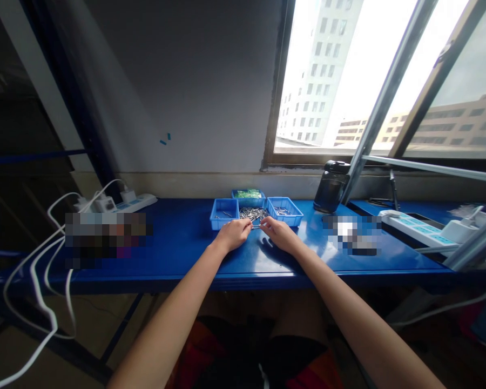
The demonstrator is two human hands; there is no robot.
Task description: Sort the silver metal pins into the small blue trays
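Observation:
Both my hands rest on a blue table (178,243), close together. My left hand (234,234) is curled in a pinch, and my right hand (278,232) is curled too. Between their fingertips they hold a small metal part (256,226). Just beyond lies a pile of small metal pins (252,214). A blue tray (224,213) stands to the pile's left and another blue tray (284,210) to its right, each with a few pins. Behind them is a third blue tray holding green pieces (248,194).
A white power strip (132,203) with plugs and white cables (44,270) lies at the left. A dark jug (330,186) stands at the right by a slanted metal bar (384,97). Another power strip (419,227) lies far right. A window is above.

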